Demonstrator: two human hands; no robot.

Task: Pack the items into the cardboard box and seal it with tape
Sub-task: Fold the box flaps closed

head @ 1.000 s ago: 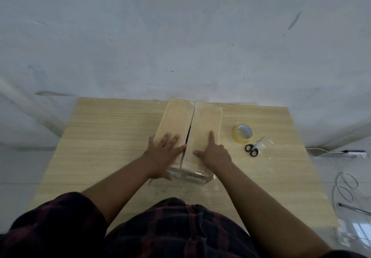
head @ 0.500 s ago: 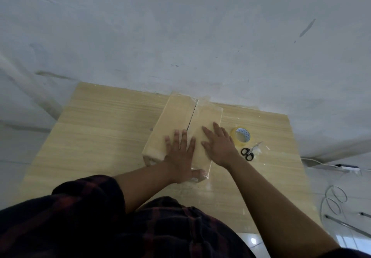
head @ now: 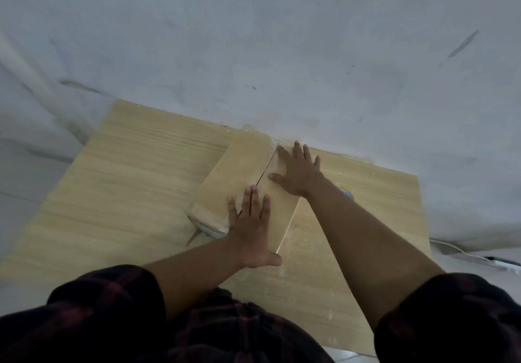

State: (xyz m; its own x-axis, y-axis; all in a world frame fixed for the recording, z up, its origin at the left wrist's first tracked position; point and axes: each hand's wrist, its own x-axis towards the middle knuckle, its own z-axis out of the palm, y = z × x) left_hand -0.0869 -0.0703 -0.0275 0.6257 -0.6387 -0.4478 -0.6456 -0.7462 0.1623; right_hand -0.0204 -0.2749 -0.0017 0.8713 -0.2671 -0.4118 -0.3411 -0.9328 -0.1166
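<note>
Both hands are lying flat on top of the box (head: 239, 173), which is sitting closed on the table (head: 127, 182). The left hand (head: 251, 227) is pressing with fingers spread and gripping nothing, its fingertips straddling the near end of the dark seam (head: 263, 173) between the two flaps. The right hand (head: 298, 170) is resting further along, also spread flat and empty, its thumb just beside the seam. Glossy film is showing around the box edges, so the sealing step seems to be in hand. Just beyond the right wrist, a tape roll (head: 346, 193) is peeking out; the next move likely calls for reaching it.
</note>
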